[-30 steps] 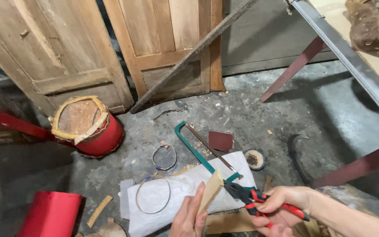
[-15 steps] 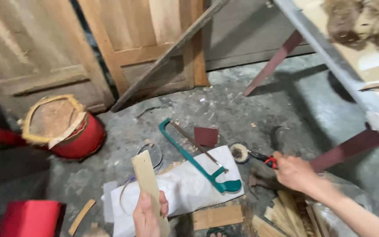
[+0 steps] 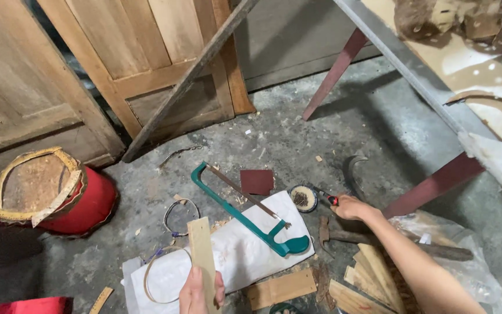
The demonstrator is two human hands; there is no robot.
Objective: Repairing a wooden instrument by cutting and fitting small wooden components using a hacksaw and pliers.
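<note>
Below, the left hand (image 3: 200,291) grips a wood strip (image 3: 203,256) upright over a white sheet (image 3: 245,244). Farther off, the right hand (image 3: 350,207) closes on a red-handled tool (image 3: 327,198) beside a round brush (image 3: 303,198). A green hacksaw (image 3: 251,212) lies untouched; the strip looks uncut.

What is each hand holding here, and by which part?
The left hand grips a wood strip by its lower end, held upright. The right hand closes on a red-and-black tool handle on the floor; what tool it is cannot be told.
</note>
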